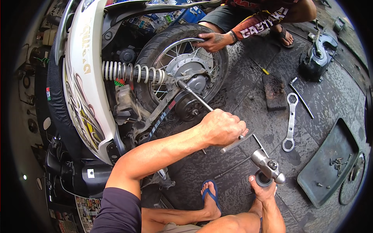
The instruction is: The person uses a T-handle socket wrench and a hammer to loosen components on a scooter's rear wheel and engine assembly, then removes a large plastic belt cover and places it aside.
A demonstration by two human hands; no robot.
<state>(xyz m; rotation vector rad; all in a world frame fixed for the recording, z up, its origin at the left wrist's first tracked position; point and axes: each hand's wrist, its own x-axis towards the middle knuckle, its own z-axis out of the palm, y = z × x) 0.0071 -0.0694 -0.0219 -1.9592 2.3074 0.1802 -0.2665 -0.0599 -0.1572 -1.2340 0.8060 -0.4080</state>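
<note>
My left hand (223,127) is closed around a T-handle wrench (199,99). The wrench's far tip meets the lower end of the white-coiled shock absorber (134,72), beside the rear wheel (223,72). Its crossbar sticks out below my fist. Lower right, my right hand (266,192) grips a ball-peen hammer (268,165), head up. A dark grey ring-shaped piece (264,179) shows under the hammer head at my thumb; whether it is separate from the handle I cannot tell. Across the wheel, a co-worker's hand (213,41) rests on the tyre and rim.
A white scooter body (83,50) fills the left. To the right on the dark floor lie a double-ended ring spanner (290,122), an L-shaped wrench (302,97), a dirty black block (274,92), a yellow-handled screwdriver (265,71), a tray (311,179) with bolts, and an engine cover (316,62).
</note>
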